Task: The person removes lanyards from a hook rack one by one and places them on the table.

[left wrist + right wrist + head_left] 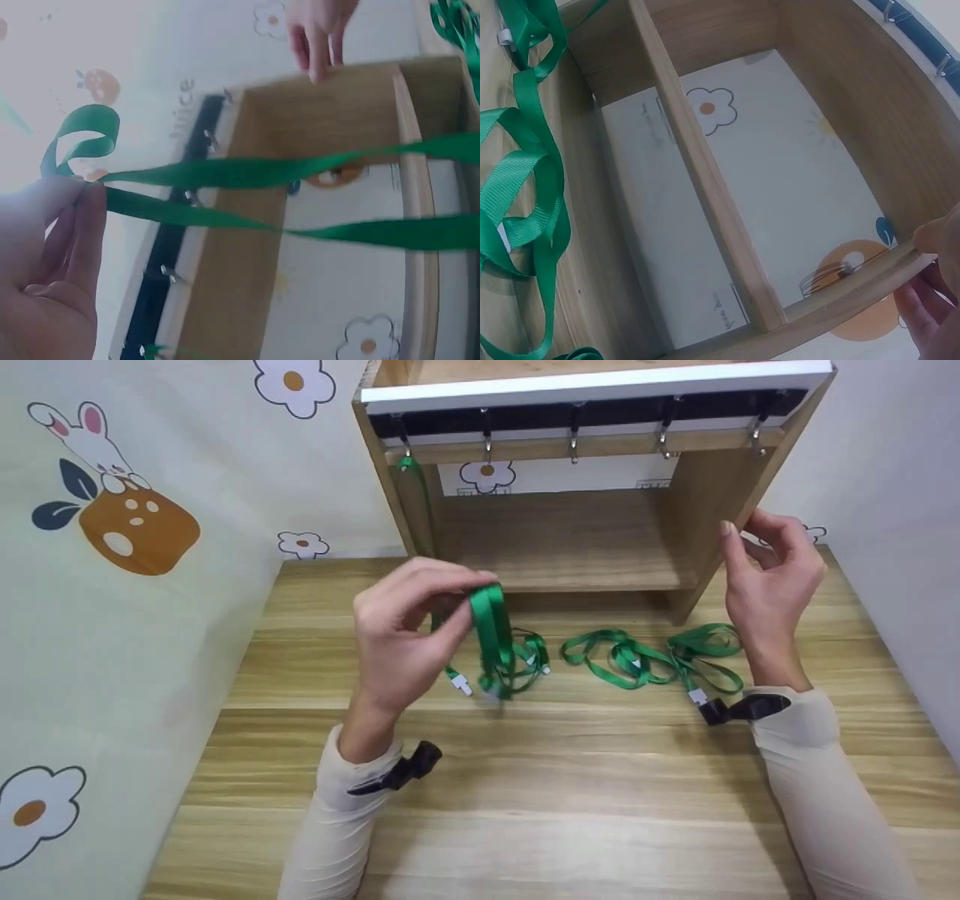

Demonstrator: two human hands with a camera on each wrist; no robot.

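Flat green ribbon lanyard [493, 634] is pinched by left hand [401, 634], presumably keeping strands untangled; boxy brown wooden rack [570, 536] is gripped by right hand [776, 577] at three o'clock, presumably for steadying.

Satiny lanyard [490, 622], wooden shelf [570, 540], metal hooks [574, 444]

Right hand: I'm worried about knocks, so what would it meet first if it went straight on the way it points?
The wooden side panel first, it seems; the right hand appears to grip its edge, though exact depth is unclear.
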